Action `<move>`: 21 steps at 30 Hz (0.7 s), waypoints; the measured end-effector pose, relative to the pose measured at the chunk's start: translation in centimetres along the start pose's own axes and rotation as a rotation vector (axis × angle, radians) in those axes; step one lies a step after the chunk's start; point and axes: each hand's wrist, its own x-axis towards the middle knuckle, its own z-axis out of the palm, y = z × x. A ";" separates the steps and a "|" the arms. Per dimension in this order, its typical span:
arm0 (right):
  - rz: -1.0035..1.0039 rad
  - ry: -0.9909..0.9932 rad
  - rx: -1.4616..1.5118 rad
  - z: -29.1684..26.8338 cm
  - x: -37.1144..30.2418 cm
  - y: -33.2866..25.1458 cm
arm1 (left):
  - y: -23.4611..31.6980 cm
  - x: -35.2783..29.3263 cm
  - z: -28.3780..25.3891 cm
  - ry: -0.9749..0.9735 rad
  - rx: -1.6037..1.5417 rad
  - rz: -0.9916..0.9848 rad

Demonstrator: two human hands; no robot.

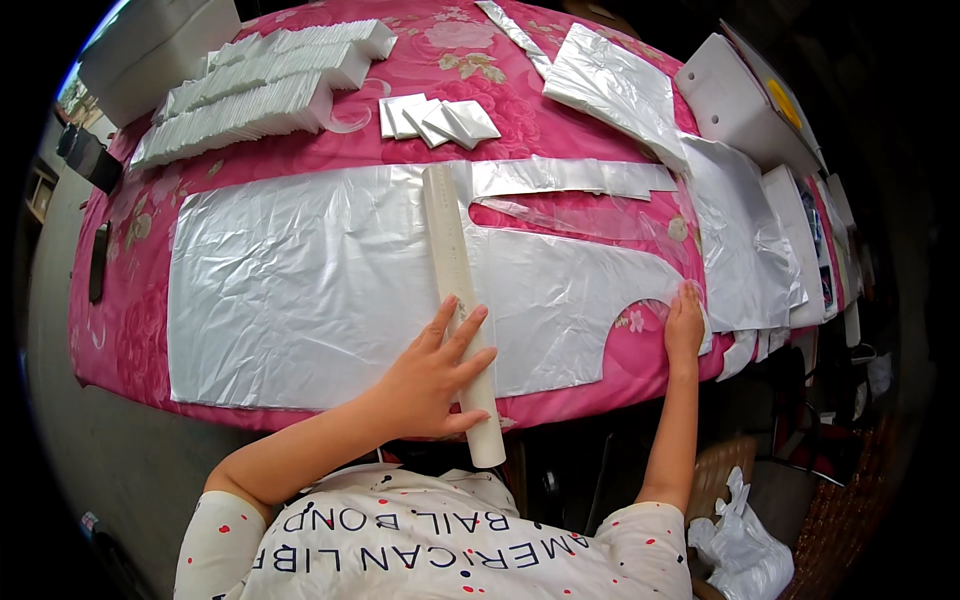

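Silvery-white plastic sheet [300, 280] lies flat on a pink, flower-patterned tabletop [135, 310], directly ahead of the person [430, 540], its long axis running left to right, with a curved cut-out near its right end. Beyond its left half stand long rows of tightly packed white packets [245, 100]. A pale tube [447, 240] lies across the sheet's middle, almost at right angles to it, its near end jutting past the tabletop's edge. The left hand [430, 380], nearer to the tube, rests on it with fingers spread across its top. The right hand [685, 325], well apart from the tube, touches the sheet's right end beside the cut-out, fingers together; whether they pinch the plastic cannot be told. A few small folded squares [462, 122] overlap beyond the sheet's far edge.
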 end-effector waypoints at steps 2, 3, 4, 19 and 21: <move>0.052 0.004 0.055 -0.7 -0.3 0.4 | -0.1 0.0 0.0 -0.003 -0.003 0.007; 0.080 0.007 0.083 -1.1 -0.3 0.1 | -0.1 0.0 -0.1 -0.005 -0.004 0.008; 0.032 0.132 0.038 -1.1 -0.3 -0.2 | -0.1 0.1 -0.1 -0.007 -0.005 0.012; -0.301 -0.305 0.857 -8.8 -6.9 -25.3 | 0.8 0.3 -0.9 0.185 -1.241 -0.448; -0.337 -0.397 0.920 -8.8 -7.9 -26.8 | 0.1 0.2 -1.2 0.162 -1.524 -0.667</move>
